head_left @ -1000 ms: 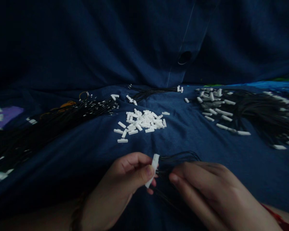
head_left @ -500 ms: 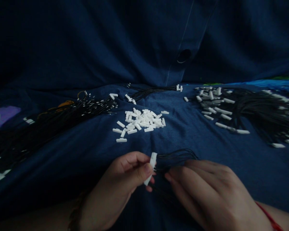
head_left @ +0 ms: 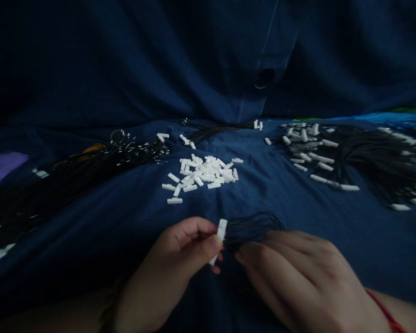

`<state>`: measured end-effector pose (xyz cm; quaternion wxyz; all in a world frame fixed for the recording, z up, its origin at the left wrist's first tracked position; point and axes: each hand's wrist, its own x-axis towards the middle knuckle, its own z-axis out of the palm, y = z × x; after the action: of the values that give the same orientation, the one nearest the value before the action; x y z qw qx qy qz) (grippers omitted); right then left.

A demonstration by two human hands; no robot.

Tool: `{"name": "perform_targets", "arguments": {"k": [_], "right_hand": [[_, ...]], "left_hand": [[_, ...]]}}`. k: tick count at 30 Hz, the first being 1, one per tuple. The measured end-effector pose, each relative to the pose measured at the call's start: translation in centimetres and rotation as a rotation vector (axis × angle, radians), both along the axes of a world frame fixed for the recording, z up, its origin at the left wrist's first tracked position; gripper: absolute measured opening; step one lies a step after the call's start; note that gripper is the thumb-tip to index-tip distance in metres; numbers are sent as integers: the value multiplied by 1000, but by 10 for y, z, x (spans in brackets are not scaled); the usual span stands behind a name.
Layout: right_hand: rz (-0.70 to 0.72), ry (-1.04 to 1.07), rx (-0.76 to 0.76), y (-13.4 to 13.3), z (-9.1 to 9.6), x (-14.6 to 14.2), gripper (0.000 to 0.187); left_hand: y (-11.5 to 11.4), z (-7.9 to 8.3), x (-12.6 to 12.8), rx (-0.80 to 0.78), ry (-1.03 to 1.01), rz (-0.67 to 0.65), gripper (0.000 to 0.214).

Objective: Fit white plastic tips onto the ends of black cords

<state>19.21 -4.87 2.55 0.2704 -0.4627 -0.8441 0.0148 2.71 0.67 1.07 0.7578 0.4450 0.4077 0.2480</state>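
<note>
My left hand [head_left: 175, 259] pinches a narrow white plastic connector [head_left: 220, 239] between thumb and fingers, holding it nearly upright with a slight tilt. Thin black wires [head_left: 253, 229] run from the connector's right side toward my right hand [head_left: 298, 280]. Its fingers lie over the wires and appear to hold them, though the grip is partly hidden. The lower wire ends vanish beneath that hand and into the dark cloth.
A loose pile of white connectors [head_left: 203, 173] lies on the dark blue cloth [head_left: 273, 203]. Black wire bundles with metal terminals [head_left: 138, 152] spread left; wires with white connectors [head_left: 370, 157] spread right. A smaller wire bundle [head_left: 222, 130] lies behind the pile.
My right hand has shifted slightly left toward the connector. The connector has turned a little in my left hand, and the whole view has drifted slightly.
</note>
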Motion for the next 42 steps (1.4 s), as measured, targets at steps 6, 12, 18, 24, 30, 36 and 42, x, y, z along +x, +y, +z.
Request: {"name": "perform_targets", "arguments": {"k": [6,12,18,24,30,36,42], "right_hand": [[-60,19,-109,3,-5,-3,22],[-36,29,-147,3,-6,-7,23],[-30,53,-126,4,-10,-8,21],[-18,-11,-142,16,-2,6,15],[-176,30,-38,10,23,27,11],[-82,-189,-121,-9,10,20,14],[-72,-253,-279,-4,-4,10,17]], "left_hand": [[0,-1,0,11,5,-21,11],[-2,-3,0,40,19,-34,12],[-2,-4,2,37,27,-34,11],[4,-1,1,24,43,4,11],[14,2,-3,43,-3,115,12],[18,1,-2,37,-21,147,12],[17,2,-2,44,-23,138,12]]}}
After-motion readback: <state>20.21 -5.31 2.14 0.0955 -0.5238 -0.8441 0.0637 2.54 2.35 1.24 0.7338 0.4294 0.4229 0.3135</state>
